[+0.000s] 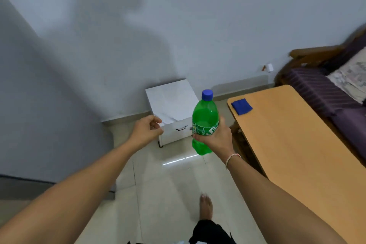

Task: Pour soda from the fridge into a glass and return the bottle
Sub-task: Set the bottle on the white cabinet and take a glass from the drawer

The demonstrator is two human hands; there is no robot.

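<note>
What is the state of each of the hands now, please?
Left hand: holds nothing, fingers loosely curled.
Right hand: closed around the green soda bottle, upright, blue cap on.

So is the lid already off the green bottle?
No, the blue cap sits on top of the green soda bottle, which the right hand holds upright.
</note>
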